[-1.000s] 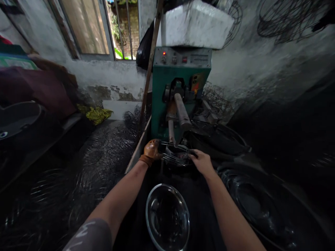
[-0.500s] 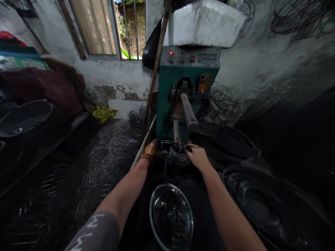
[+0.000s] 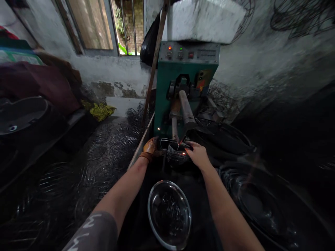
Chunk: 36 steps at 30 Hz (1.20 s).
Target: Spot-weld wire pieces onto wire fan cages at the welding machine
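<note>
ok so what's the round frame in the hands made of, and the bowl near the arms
The round frame looks like thin bare steel wire: dark, glinting strands, with sparks where it meets the machine's arm. The left hand wears what seems a tan leather glove; the right hand is bare. The bowl appears polished metal, probably stainless, given its mirror-like rim.

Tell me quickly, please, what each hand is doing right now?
Left hand, gloved: closed on the rim of the wire guard.
Right hand, bare: gripping the guard's other side.
</note>
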### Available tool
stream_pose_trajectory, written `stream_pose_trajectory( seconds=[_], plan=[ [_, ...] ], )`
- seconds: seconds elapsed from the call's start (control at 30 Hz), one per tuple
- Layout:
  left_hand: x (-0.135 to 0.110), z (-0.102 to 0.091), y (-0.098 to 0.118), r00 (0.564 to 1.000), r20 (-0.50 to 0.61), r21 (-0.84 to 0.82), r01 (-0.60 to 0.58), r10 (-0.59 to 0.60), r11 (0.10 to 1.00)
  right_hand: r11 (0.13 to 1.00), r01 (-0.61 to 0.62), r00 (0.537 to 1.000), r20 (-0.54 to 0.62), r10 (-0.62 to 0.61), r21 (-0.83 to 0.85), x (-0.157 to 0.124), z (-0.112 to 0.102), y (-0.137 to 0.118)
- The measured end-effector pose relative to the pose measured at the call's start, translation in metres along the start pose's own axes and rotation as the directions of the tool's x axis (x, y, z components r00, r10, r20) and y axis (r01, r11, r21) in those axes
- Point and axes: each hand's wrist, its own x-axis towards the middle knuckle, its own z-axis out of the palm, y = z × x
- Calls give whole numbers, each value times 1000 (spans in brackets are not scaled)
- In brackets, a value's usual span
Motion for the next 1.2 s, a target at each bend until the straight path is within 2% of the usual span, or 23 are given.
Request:
stream_pose_trajectory(
  seconds=[0.07,0.13,0.23,0.33,0.43,0.67,0.77,0.83,0.93,1.07,1.2],
  plan=[
    [-8,-9,13,995,-29,73,-91,94,993,994,-52,993,-104,62,95,-15,-3,16],
    [-15,-14,28,970,-76,151,-219,232,964,981,-122,974,-173,148,153,-29,-2,35],
    [-19,-11,48,935,-71,238,-324,349,916,960,-195,963,-146,226,201,-43,7,56],
    [-15,-5,60,945,-11,295,-309,327,904,933,-238,957,-98,273,271,-41,17,63],
    [-8,-1,62,954,-5,326,-283,301,902,926,-263,955,-67,290,270,-34,15,65],
    [5,5,53,970,36,273,-242,241,931,969,-243,970,13,242,54,-25,-19,62],
    [8,5,53,973,78,300,-229,215,926,976,-218,967,133,215,9,-18,-38,59],
    [9,4,54,973,98,309,-230,210,923,978,-210,950,239,203,6,-12,-48,58],
    [8,4,55,974,88,301,-226,209,927,983,-182,929,333,160,36,-4,-53,58],
    [7,3,50,977,84,267,-212,196,940,983,-173,942,301,146,63,-5,-45,50],
    [5,-6,35,981,114,175,-174,155,969,985,-155,960,248,132,73,-7,-37,31]
  ],
)
